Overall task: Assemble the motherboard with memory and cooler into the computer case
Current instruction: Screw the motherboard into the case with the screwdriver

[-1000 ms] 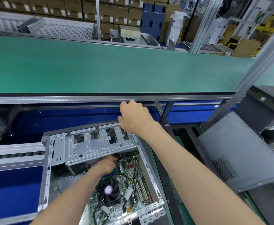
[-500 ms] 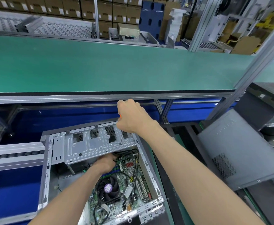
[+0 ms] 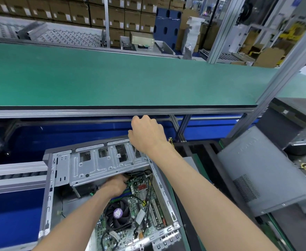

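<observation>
At the far left a grey roller track (image 3: 12, 175) runs along a blue panel and meets the open computer case (image 3: 47, 201), which lies on its side low in the view; inside the case, across its far end, sits a silver drive cage (image 3: 94, 165) with stamped slots and holes; below the cage the green motherboard (image 3: 141, 198) lies flat in the case, with the round black cooler fan (image 3: 118, 213) and its purple label toward the near end, green and blue memory slots just beside the fan on its far side, and black cables (image 3: 148, 192) draped over the board; the left hand (image 3: 115, 185) reaches in under the cage edge at the board's far corner, its fingers curled, though what the grip holds, if anything, is hidden by the hand itself; above and to the right, the right hand (image 3: 146, 134) has its grip closed round the handle of a screwdriver (image 3: 134, 156), whose thin shaft points down with its tip on the cage near the right end; behind both hands stretches the long green counter (image 3: 130, 82) with stacked cardboard boxes (image 3: 76, 13) beyond it; at the right a grey side panel (image 3: 257, 169) leans tilted, well apart from the case.
</observation>
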A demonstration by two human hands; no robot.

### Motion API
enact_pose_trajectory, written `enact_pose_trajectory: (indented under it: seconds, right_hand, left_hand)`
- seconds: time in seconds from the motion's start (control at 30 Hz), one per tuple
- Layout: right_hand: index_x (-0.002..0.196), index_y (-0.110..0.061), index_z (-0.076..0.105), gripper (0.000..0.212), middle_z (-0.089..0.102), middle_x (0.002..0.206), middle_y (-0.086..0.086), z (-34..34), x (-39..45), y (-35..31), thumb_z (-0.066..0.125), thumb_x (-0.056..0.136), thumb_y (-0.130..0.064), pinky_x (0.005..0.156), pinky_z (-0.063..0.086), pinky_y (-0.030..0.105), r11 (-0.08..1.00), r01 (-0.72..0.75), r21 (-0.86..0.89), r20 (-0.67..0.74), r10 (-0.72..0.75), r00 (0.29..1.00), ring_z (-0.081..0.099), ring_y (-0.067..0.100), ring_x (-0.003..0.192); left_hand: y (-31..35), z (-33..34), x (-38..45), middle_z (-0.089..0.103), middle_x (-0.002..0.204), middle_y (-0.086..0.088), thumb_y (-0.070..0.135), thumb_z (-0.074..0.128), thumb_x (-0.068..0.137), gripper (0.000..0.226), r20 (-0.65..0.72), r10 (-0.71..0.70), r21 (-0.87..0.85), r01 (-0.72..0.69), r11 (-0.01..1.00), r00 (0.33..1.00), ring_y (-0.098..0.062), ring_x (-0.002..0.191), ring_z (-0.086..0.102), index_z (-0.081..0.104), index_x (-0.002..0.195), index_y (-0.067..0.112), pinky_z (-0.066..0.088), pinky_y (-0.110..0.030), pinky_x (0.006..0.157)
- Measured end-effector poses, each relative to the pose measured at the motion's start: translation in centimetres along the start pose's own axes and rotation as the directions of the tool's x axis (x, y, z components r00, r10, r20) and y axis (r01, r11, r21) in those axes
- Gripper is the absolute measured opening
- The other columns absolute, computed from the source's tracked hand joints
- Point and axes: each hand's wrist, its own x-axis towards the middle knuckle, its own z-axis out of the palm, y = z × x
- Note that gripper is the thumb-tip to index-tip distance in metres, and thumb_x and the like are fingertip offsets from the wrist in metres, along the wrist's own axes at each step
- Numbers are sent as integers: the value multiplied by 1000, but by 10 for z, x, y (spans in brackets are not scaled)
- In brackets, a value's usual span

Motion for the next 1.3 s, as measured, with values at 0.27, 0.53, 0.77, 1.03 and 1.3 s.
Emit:
enact_pose_trajectory:
  seconds: [0.27,0.53,0.77,1.03,1.3]
  right_hand:
    - [91,-11,43,18,44,80,4,-17,-3,8,59,82,-12,51,29,31,989,-30,146,7,30,1000,47,31,75]
    - [104,-12,42,26,55,84,5,-40,0,12,61,87,-17,65,50,43,953,13,301,-173,42,984,55,32,76]
    - [109,-15,37,30,53,82,0,-53,-2,3,61,92,-21,62,47,45,937,129,325,-343,-10,939,55,35,70]
    - [112,-15,37,27,52,84,-1,-65,-6,11,57,95,-20,66,49,49,934,154,323,-394,-15,919,55,35,70]
    - [113,-17,36,29,44,78,-8,-69,-5,7,56,94,-21,63,50,49,923,209,324,-452,-43,891,55,32,64]
  left_hand:
    - [-6,-6,-19,47,151,1,26,40,104,42,-65,57,-30,-59,998,996,-16,119,55,48,146,25,41,-25,99]
    - [4,-3,-44,65,82,5,53,51,99,53,-267,8,-252,-78,964,964,-6,66,59,54,141,21,42,-23,62]
    - [24,6,-47,52,68,13,44,53,101,41,-315,-8,-454,-143,880,949,-4,57,47,65,129,17,39,-22,60]
    - [43,3,-49,23,53,5,3,45,102,29,-29,-149,-994,-12,112,988,-8,39,19,43,77,17,16,-22,37]
    - [51,3,-63,18,52,7,1,43,102,40,61,-65,-970,44,-239,996,-7,37,13,30,70,22,12,-22,37]
